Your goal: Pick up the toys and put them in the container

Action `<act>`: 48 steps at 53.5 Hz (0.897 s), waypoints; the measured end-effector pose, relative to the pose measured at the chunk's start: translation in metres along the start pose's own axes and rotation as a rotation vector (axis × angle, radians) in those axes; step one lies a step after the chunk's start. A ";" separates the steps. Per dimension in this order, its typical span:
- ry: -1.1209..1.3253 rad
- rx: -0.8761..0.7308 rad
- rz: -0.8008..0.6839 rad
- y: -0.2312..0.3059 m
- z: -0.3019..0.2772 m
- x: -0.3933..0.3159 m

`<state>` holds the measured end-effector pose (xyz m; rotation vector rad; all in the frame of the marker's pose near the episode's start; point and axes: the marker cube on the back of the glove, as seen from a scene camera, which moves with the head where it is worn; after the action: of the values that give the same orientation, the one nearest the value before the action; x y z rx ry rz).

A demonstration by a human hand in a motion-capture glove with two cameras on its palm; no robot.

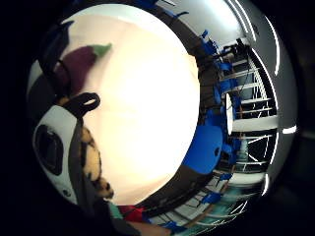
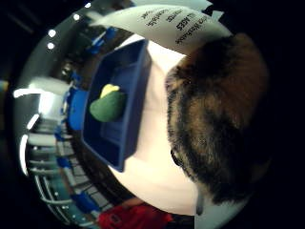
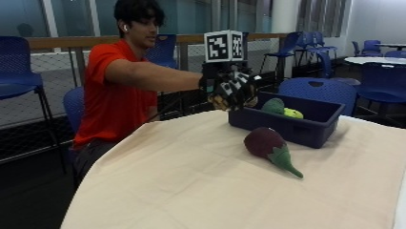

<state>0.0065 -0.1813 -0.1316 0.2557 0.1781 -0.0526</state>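
Your gloved right hand (image 3: 233, 90) holds a brown striped plush toy (image 3: 223, 102) in its grip, above the near-left corner of the dark blue plastic container (image 3: 289, 125) at centre right (a green-and-yellow toy (image 3: 279, 108) inside). A purple plush eggplant (image 3: 269, 147) lies on the cream-clothed tabletop (image 3: 190, 186) just before it.

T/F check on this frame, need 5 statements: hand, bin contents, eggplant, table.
1. The gloved right hand holds a brown striped plush toy raised near the blue container. True.
2. The container is empty. False: a green toy and a yellow-green one lie in it.
3. The plush eggplant lies on the table outside the container. True.
4. The eggplant is in the hand. False: it lies on the cloth, untouched.
5. The container is red. False: it is blue.
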 end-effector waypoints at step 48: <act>-0.094 -0.171 -0.217 -0.065 -0.027 -0.216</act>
<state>-0.2150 -0.2305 -0.1344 0.0621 0.1155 -0.2636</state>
